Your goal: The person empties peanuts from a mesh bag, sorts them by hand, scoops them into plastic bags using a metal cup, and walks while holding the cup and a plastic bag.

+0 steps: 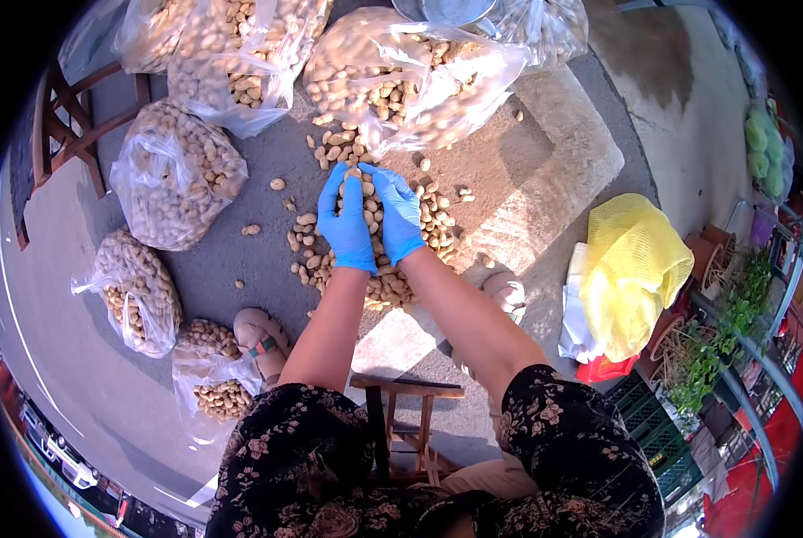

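Observation:
Both of my hands wear blue gloves and come together over a loose pile of unshelled peanuts [388,289] on the ground. My left hand [347,231] is closed, its fingertips against a peanut [354,173]. From the other side, my right hand [399,215] curls in and meets the same peanut with its fingers. More peanuts show in the gap between the palms; whether any of these are held I cannot tell. Just beyond my fingertips lies a large clear plastic bag [329,76] of peanuts, its mouth spilling toward the pile.
Several more peanut bags stand to the left, including a knotted bag [173,179]. A wooden stool [83,125] is at far left. On the right are a yellow mesh sack [630,269], a green crate [657,430] and potted plants [724,345]. My shoes [260,332] flank the pile.

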`<state>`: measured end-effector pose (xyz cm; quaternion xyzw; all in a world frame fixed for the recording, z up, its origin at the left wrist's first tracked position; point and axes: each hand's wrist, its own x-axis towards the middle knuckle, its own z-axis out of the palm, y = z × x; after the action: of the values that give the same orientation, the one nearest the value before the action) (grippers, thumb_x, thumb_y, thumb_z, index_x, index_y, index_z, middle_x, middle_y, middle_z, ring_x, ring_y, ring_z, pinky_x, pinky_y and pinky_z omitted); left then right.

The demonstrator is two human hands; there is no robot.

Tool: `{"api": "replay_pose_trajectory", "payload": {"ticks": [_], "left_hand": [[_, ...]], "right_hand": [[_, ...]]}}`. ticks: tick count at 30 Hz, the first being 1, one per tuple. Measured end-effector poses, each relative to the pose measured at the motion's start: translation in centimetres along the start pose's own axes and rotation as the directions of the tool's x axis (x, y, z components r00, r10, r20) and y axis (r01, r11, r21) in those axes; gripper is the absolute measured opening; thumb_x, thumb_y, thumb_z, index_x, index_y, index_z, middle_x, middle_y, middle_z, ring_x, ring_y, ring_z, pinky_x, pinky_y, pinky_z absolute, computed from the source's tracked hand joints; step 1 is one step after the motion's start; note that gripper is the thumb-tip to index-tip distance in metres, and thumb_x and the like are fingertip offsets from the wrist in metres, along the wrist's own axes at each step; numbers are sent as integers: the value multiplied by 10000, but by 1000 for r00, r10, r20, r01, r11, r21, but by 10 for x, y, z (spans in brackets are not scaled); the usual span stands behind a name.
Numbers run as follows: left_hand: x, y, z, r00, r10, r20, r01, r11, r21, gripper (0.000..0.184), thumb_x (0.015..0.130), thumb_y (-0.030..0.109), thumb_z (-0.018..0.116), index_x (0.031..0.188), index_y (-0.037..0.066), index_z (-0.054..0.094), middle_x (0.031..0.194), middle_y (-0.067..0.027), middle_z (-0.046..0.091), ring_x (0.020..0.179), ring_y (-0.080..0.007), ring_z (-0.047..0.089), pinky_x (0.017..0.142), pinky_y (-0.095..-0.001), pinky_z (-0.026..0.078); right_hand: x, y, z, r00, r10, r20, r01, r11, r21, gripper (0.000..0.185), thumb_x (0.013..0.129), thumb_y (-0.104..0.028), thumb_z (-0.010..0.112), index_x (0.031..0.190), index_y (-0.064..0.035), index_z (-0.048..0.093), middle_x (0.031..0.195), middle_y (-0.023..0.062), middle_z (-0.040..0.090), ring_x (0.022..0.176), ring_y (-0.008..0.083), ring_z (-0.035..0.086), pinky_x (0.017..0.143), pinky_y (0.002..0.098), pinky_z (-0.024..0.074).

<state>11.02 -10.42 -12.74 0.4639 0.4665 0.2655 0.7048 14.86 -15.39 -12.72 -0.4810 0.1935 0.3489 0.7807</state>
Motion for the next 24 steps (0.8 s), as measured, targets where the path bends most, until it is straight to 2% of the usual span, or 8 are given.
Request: {"api": "replay_pose_trajectory", "payload": {"ticks": [6,10,12,18,19,22,23,24], "left_hand": [[28,56,69,978,203,34,-204,979,3,311,879,146,593,1142,-18,572,1106,-102,595,954,-142,579,848,-265,471],[55,48,104,1000,-11,-1,11,992,-129,269,849,133,638,1074,-8,598,1016,-78,614,881,-125,590,759,-243,498],[48,40,121,999,-32,34,37,987,-158,224,840,136,650,1026,15,621,965,-53,622,821,-106,583,705,-222,494],[25,44,182,924,-210,319,207,977,42,230,806,186,688,952,12,651,908,-18,621,780,-73,548,690,-208,463],[32,39,190,953,-10,302,-58,975,214,227,794,197,701,935,25,658,880,-14,620,752,-62,548,644,-200,463],[52,33,192,880,-232,414,199,973,121,225,799,201,696,939,29,658,859,-15,614,734,-56,547,614,-201,466],[61,40,192,909,-165,384,137,986,99,225,809,188,683,959,25,641,842,-11,608,722,-54,544,611,-207,471],[68,47,187,881,-248,403,254,966,40,223,832,197,655,968,25,618,856,-12,605,732,-63,543,616,-212,471]], "right_hand": [[25,-75,38,988,-120,93,102,979,176,173,897,-124,547,1001,-31,649,974,35,634,850,95,580,776,236,481],[61,-95,31,998,15,56,-25,984,175,189,880,-157,575,1005,-31,640,910,45,642,788,106,596,728,235,497],[69,-97,13,999,-35,8,33,984,176,191,876,-176,572,986,-35,639,863,29,642,730,97,594,654,225,503],[74,-134,-37,965,-166,-205,229,913,337,249,885,-244,521,1011,-44,599,927,70,636,794,148,622,704,275,524],[70,-142,-32,961,-178,-210,244,905,348,262,893,-248,497,1038,-43,575,955,78,630,824,167,624,732,296,525],[79,-144,-16,944,-228,-239,307,874,377,272,908,-255,469,1024,-34,577,962,87,626,841,177,619,757,300,518],[85,-141,-7,933,-248,-262,337,860,384,281,913,-256,469,1034,-24,571,976,82,621,844,178,617,758,296,516],[94,-138,3,936,-229,-266,322,860,395,282,912,-256,482,1051,-24,564,999,73,602,870,166,592,780,282,497]]}}
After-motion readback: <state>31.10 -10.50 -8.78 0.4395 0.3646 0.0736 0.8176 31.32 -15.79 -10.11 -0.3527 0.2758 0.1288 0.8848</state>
